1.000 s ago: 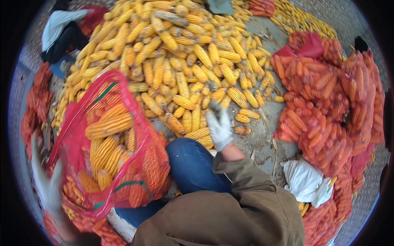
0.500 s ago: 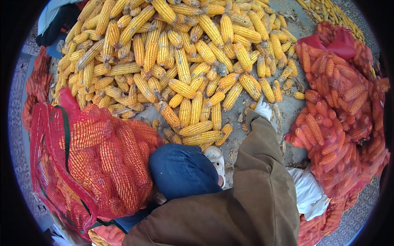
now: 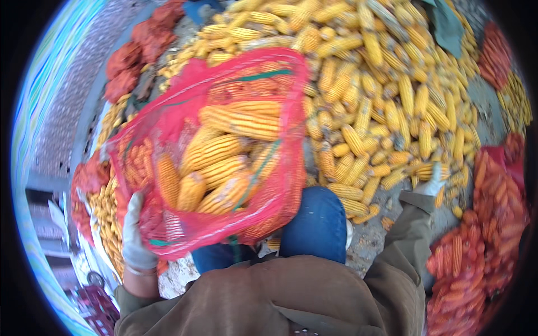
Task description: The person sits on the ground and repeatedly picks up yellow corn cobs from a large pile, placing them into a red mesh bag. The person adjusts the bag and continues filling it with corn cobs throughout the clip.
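Observation:
A red mesh bag (image 3: pixel 294 185) filled with yellow corn cobs (image 3: pixel 218 148) leans in front of me, its wide mouth tilted toward me. My left hand (image 3: pixel 137 238), in a white glove, grips the bag's near left rim. At the near right edge of a big heap of corn cobs (image 3: pixel 358 89), my gloved right hand (image 3: pixel 431 183) is closed on a corn cob (image 3: pixel 417 169). Blur softens its fingers, and part of that cob is hidden by them.
Filled red mesh bags (image 3: pixel 476 224) are stacked on the right, and more red bags (image 3: pixel 140 50) lie at the far left. My blue-trousered knee (image 3: pixel 314 224) is beside the open bag. Green cloth (image 3: pixel 445 28) shows at the far right of the heap.
My view has swung left, so the heap sits farther right. My left hand has come into view on the bag's rim, and the bag's mouth now faces me. My right hand has closed on a cob.

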Demonstrator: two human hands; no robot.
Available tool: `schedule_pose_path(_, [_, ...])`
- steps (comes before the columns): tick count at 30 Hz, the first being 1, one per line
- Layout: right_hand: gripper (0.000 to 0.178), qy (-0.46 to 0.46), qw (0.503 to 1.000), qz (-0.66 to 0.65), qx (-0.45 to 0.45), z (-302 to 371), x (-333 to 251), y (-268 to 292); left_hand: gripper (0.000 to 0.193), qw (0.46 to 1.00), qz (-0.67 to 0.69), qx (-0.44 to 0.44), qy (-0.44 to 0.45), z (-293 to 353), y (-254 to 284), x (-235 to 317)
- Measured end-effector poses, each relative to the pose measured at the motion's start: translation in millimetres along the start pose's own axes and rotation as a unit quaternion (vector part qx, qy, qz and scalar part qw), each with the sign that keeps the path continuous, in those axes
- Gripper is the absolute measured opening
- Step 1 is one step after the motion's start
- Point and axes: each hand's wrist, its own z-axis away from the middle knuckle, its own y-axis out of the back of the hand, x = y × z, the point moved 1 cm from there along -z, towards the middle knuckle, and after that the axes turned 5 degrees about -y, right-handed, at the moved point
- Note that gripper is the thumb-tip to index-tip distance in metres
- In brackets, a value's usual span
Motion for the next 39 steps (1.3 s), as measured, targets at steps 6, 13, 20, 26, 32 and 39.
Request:
schedule_pose_path(6, [0.062,-0.027,0.807,-0.319,-0.496,209.9,-200.6,-243.3,0.053,0.846,0.505,0.065,0.159,8.7,5.9,5.1])
schedule_pose_path(13, [0.068,-0.104,0.741,-0.161,-0.644,350.1,-187.2,-294.9,0.053,0.829,0.547,0.055,0.103,17.8,18.6,10.0])
schedule_pose_path(20, [0.049,-0.009,0.901,-0.186,-0.391,237.1,-147.1,-171.7,0.056,0.849,0.521,0.035,0.077,14.0,23.1,0.1])
schedule_pose_path(26, [0.031,-0.198,0.903,0.375,-0.073,102.8,12.5,95.7,0.065,0.931,-0.302,0.1,-0.179,28.8,63.6,-32.3])
schedule_pose_path(32, [0.083,0.2,0.461,0.795,-0.339,149.3,87.1,119.1,0.07,0.908,-0.399,0.085,-0.098,16.4,64.3,-23.6])
schedule_pose_path(39, [0.079,-0.053,0.273,0.912,-0.303,131.4,104.7,110.8,0.052,0.976,0.035,0.21,0.04,9.6,35.6,-3.1])
